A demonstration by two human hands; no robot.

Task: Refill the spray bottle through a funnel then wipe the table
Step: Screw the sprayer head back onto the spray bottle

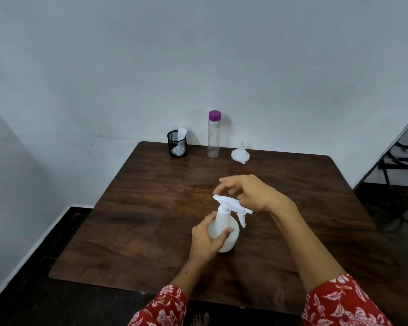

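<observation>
A white, translucent plastic spray bottle [224, 228] stands upright near the middle of a dark, wood-grain table [151, 208] with rounded corners and a faint sheen. The bottle has a rounded, bulbous body and a narrow neck topped by a white trigger head [231, 203], whose lever hangs down on the right.

The left hand [206, 238] grips the bottle's body, thumb and fingers curled round its left side. The right hand [247, 194] is at the trigger head with its fingers loosely curved over it; whether they actually clamp the head cannot be told. The two hands are close together, one above the other on the same bottle.

Along the far edge of the table, well apart from the hands, stand three items in a row: a black wire-mesh cup [177, 144] holding crumpled white tissue [181, 134], a tall, clear, cylindrical water bottle [213, 135] with a purple screw cap, and a small white plastic funnel [240, 153] resting mouth-down, spout upward.

Both sleeves [344, 302] are red fabric with a white floral print.
</observation>
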